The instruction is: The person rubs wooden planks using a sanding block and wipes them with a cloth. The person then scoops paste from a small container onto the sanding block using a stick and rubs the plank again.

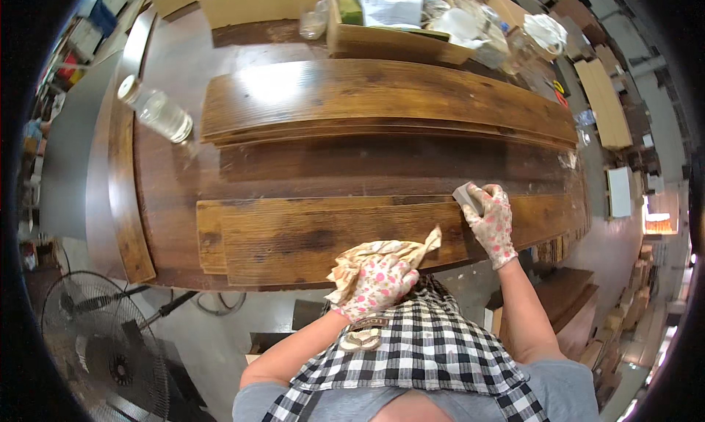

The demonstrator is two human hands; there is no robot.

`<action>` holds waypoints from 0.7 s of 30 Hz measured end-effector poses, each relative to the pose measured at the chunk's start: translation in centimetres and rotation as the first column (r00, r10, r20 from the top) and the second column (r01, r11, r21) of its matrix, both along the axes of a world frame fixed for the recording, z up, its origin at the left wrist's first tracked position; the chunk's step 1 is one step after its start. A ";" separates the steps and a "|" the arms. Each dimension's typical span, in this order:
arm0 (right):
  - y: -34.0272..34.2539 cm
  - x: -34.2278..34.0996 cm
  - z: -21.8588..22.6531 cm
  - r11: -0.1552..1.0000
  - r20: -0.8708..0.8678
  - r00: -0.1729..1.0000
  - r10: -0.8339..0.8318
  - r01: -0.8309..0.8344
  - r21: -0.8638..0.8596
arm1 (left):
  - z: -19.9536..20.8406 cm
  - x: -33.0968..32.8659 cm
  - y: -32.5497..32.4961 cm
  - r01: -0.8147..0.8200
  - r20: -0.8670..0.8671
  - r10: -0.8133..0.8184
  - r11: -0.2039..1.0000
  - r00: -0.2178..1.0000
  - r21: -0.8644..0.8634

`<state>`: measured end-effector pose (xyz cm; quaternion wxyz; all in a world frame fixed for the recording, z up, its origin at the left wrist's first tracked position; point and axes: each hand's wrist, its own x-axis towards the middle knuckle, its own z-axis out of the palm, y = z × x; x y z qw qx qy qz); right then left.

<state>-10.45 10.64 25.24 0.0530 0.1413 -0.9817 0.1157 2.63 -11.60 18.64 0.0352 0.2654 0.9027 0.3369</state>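
Note:
Both of my hands wear white gloves with a pink flower print. Bunched under my left hand [378, 286] is a tan cloth [389, 251], gripped at the near edge of a brown wood-grain board [323, 235]. My right hand [488, 220] is closed round a small grey block [464, 199], held at the far edge of that board, toward its right end. The board lies on top of another one that shows at its left end. Farther back rests a stack of similar glossy boards [382, 91].
A clear bottle of liquid [163, 115] stands at the left, near a narrow board [126, 194] along the table edge. Cardboard boxes [257, 7] with papers and bags line the back. A large fan [110, 356] is on the floor at lower left.

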 end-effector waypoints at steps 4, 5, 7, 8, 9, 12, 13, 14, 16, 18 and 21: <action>-6.3 1.5 -1.0 0.953 -0.092 0.967 0.239 -0.252 -0.167 | 0.6 -0.8 0.7 -0.034 -0.045 0.029 0.992 0.999 -0.118; -7.8 2.1 -1.0 0.927 -0.084 0.939 0.335 -0.344 -0.152 | -1.2 -0.6 1.5 -0.178 -0.045 0.180 0.983 0.983 0.039; -6.1 2.0 -1.4 0.951 -0.057 0.965 0.258 -0.263 -0.161 | -0.9 -0.9 0.7 -0.097 -0.022 0.095 0.993 0.995 -0.067; -3.5 1.3 -1.6 0.966 -0.101 0.971 0.215 -0.227 -0.125 | -1.6 -0.5 0.6 -0.125 0.024 0.127 0.990 0.992 -0.068; 0.1 0.3 -1.3 0.992 -0.119 0.986 0.115 -0.120 -0.038 | -0.1 -0.9 0.1 -0.095 -0.004 0.094 0.994 0.996 -0.059; 12.4 -1.6 -1.4 0.964 -0.324 0.937 -0.130 0.196 0.179 | 2.6 -1.7 1.9 -0.217 0.159 0.213 0.976 0.964 0.005; 11.9 -2.2 -0.4 0.962 -0.255 0.951 -0.172 0.218 0.163 | 1.8 -2.2 2.4 -0.133 -0.005 0.133 0.990 0.991 -0.035; 10.7 -2.7 0.1 0.959 -0.184 0.960 -0.212 0.241 0.148 | 1.4 -2.4 3.3 -0.128 -0.008 0.128 0.991 0.992 -0.040; 6.6 -2.5 -1.7 0.954 0.066 0.996 0.054 -0.032 -0.300 | 2.5 -3.6 5.4 0.057 -0.085 -0.062 0.997 0.994 -0.056; 2.4 -0.1 -1.4 0.969 -0.257 0.947 0.194 -0.226 -0.101 | 3.5 -4.2 7.5 0.025 -0.029 -0.027 0.997 0.999 -0.067; 8.7 -1.5 -0.3 0.987 -0.235 0.962 0.139 -0.155 -0.050 | 2.4 -4.8 9.5 -0.067 -0.007 0.067 0.991 0.998 -0.120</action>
